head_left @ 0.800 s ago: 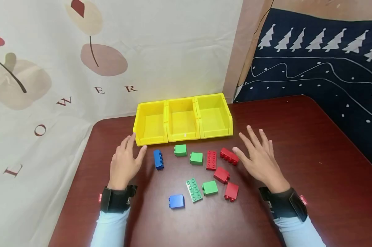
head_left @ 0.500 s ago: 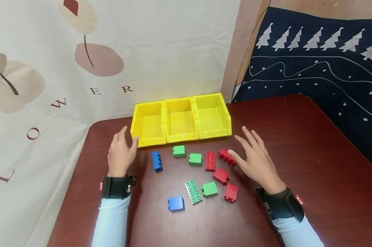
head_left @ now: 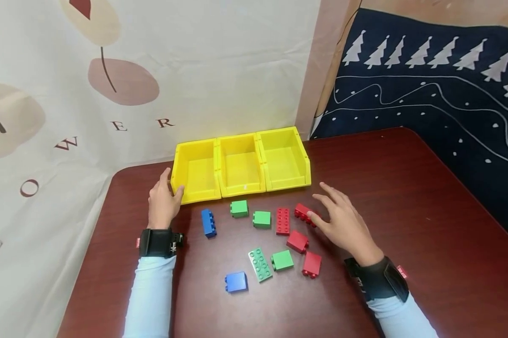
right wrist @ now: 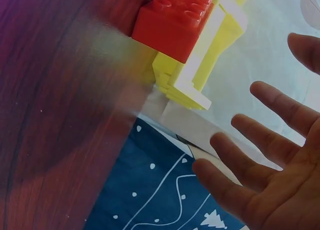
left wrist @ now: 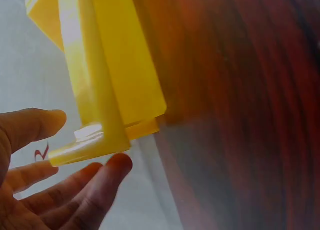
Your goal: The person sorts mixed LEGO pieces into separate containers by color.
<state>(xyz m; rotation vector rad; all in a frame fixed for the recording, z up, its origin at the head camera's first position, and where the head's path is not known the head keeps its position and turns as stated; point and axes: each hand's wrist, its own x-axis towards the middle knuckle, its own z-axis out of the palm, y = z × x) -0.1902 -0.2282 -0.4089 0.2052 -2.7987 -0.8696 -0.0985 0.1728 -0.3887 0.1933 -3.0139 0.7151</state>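
"Left hand (head_left: 163,204), what do we note?"

"Thumb and fingers wide, about the near left corner of the leftmost yellow bin (head_left: 199,171); we can't tell whether they touch it. A blue brick (head_left: 208,223) lies near, to the right."

"And the right hand (head_left: 344,224)?"

"Fingers loosely spread above the bench (head_left: 427,225). We see its thumb close to a red brick (head_left: 303,213), just in front of the rightmost yellow bin (head_left: 284,162)."
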